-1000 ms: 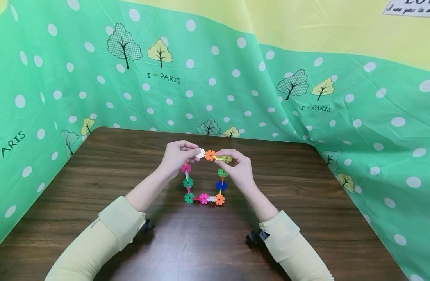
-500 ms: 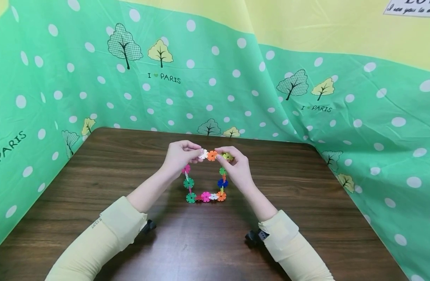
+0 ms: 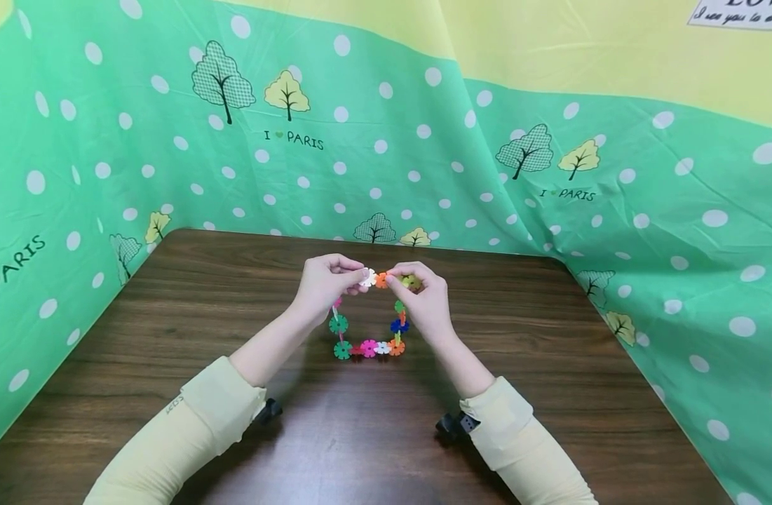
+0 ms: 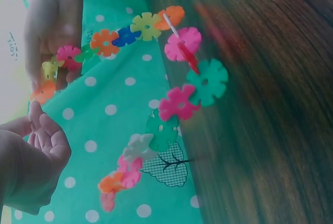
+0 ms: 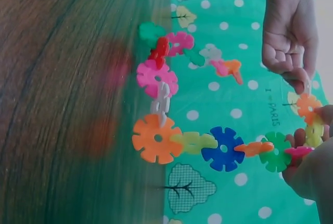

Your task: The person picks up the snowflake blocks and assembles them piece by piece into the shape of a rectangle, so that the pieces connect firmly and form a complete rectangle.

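Note:
A chain of flower-shaped plastic snowflake discs in mixed colours hangs from my hands in a rough square. Between thumb and fingers my left hand pinches a white disc. My right hand grips the chain close beside an orange disc, which joins the white one. Behind the right fingers a yellow-green disc shows. In the right wrist view, green, blue and large orange discs run down from that hand. The chain's other end, a pink disc, hangs loose near the left hand.
Below the chain lies a dark brown wooden table, with blurred reflections of the discs on it. A green dotted cloth hangs behind and at both sides. Black wrist cameras show under the rolled sleeves.
The lower part of the chain has risen a little and swung slightly. My left hand has shifted slightly right, bringing the white disc closer to the right hand. Both hands keep their hold.

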Motion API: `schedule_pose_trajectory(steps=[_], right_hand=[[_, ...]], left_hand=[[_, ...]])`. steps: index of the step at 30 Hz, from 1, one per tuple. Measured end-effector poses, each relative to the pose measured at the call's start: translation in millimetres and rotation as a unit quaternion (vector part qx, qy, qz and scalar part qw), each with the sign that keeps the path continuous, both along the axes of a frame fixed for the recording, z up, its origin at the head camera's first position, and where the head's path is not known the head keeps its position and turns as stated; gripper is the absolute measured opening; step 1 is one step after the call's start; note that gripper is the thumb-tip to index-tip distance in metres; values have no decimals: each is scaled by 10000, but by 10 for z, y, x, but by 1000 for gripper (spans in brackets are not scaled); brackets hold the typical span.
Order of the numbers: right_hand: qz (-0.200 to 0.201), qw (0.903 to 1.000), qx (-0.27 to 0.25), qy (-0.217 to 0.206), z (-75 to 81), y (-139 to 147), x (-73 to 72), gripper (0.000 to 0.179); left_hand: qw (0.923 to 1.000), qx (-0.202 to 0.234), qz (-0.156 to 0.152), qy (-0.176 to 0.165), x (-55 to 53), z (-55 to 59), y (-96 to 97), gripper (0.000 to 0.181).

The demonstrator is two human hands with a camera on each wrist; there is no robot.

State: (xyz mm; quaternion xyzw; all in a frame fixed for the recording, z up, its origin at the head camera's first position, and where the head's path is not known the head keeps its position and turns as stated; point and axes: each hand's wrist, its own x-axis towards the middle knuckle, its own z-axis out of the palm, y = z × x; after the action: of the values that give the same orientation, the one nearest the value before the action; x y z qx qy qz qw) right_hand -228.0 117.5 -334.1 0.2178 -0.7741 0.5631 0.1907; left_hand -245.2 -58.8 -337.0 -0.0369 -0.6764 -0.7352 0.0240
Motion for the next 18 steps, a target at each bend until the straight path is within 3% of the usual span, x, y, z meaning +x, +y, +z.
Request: schedule_pose_trajectory(steps=[4, 11, 18], right_hand=[[32, 9998, -126, 135, 4, -16, 7, 10], [-59, 9994, -293, 189, -206, 23, -163, 12], [-23, 9988, -472, 131, -232, 11, -165, 16]], left_hand=[[10000, 40, 45, 57, 12, 17, 9, 17], [9999, -37, 147, 79, 47, 36, 39, 16], [9997, -124, 213, 22, 91, 24, 60, 19]])
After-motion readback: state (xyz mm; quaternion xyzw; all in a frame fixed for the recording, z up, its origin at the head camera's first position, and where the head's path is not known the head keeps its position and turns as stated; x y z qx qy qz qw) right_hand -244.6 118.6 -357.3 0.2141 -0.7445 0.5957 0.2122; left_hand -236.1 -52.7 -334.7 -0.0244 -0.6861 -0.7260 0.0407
